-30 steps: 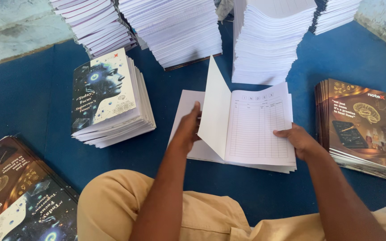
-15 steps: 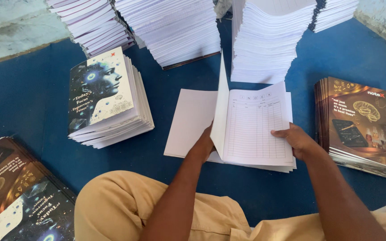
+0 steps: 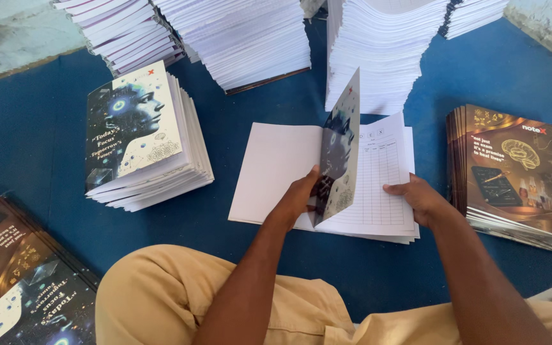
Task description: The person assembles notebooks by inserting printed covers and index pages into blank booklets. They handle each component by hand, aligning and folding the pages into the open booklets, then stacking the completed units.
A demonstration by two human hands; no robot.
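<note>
Blue cloth [image 3: 27, 134] covers the floor where a person in tan trousers sits. An open notebook [image 3: 378, 185] lies just beyond the knees. The left hand [image 3: 301, 195] pinches the notebook's printed cover [image 3: 341, 150] near its lower edge, holding it upright over the spine. The right hand [image 3: 420, 197] rests flat, fingers spread, on the ruled page. Left of the notebook sits a stack of notebooks with a face design [image 3: 138, 140]; to its right, a brown-covered stack [image 3: 515, 172]. Behind it rise tall white paper piles [image 3: 384, 51].
</note>
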